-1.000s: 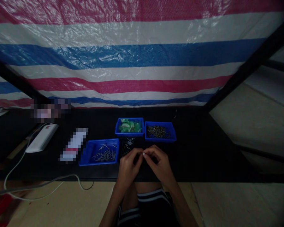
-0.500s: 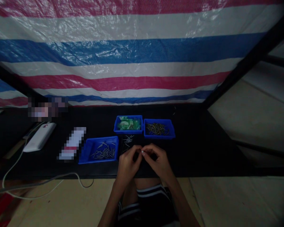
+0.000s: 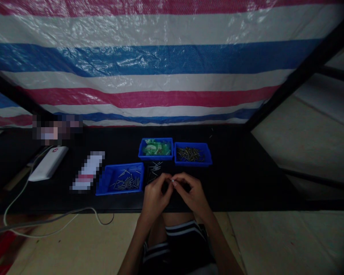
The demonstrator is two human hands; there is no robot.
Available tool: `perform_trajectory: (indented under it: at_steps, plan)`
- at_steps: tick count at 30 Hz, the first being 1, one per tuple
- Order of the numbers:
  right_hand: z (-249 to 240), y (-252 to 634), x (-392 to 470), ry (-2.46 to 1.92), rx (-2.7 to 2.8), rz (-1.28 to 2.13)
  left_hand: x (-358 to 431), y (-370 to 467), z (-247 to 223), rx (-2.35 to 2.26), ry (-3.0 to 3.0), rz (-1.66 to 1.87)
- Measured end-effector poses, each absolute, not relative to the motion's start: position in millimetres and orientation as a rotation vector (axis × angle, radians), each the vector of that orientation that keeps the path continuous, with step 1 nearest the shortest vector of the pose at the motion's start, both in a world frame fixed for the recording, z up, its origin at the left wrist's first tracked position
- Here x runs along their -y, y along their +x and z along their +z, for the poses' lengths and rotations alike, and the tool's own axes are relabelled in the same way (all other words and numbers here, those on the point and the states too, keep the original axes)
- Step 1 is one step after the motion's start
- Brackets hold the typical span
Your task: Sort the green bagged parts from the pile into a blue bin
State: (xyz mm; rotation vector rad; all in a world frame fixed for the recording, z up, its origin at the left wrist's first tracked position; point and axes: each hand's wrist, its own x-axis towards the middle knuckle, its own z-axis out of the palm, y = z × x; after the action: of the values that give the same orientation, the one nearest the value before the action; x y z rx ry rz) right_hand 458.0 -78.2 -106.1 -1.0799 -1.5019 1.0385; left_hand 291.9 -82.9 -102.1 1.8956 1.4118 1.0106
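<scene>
In the head view, the left hand (image 3: 157,193) and the right hand (image 3: 192,191) are pinching a small pale piece (image 3: 172,180) between thumbs and forefingers, their tips almost touching. The step in hand is seemingly fine fingertip work on that piece, and any next move is probably calling for a light, steady pinch from both sides. The piece is sitting right where the fingertips are meeting, over the near side of the black bench (image 3: 246,183). It is looking tiny and whitish; most of it is hiding behind the fingers, so its shape is not showing. Loose slim metal pieces (image 3: 155,167) are lying just beyond the left hand, beside a blue tray (image 3: 106,179) that is holding more like them. Two smaller blue trays (image 3: 155,157) are standing farther back.
</scene>
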Motion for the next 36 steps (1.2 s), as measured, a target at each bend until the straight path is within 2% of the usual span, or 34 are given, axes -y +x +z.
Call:
perform_trajectory:
  at_steps: [17,36]
  plan:
    - [-105.0,459.1,79.4,-1.039,1.495,1.065,82.0,289.4,-104.9,-1.301,1.904,1.062]
    - [-95.6,460.4,79.0,-0.976,1.572,1.144,82.5,289.7,-101.4,-1.403,1.838,1.067]
